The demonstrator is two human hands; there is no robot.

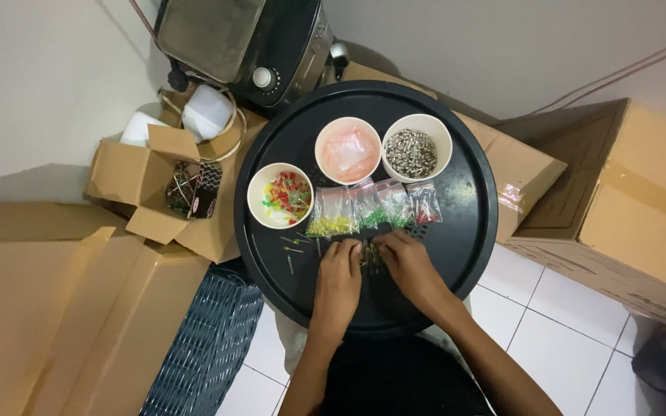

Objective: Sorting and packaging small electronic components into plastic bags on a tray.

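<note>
Small parts: a little heap of thin-legged yellow-green pieces (371, 254) on the round black tray (468, 231), between both hands.
Left hand (338, 281): grip pinched onto the heap's left edge.
Right hand (408, 266): fingertips on the heap; what they pinch is hidden.
Bags: four clear pouches (371, 206) in a row just beyond the hands, holding yellow, green, green and red pieces.
Bowls: three white bowls (348, 150) behind, with mixed colours, a pink bag, grey metal bits.
Boxes: brown cartons (634, 200) all around.
</note>
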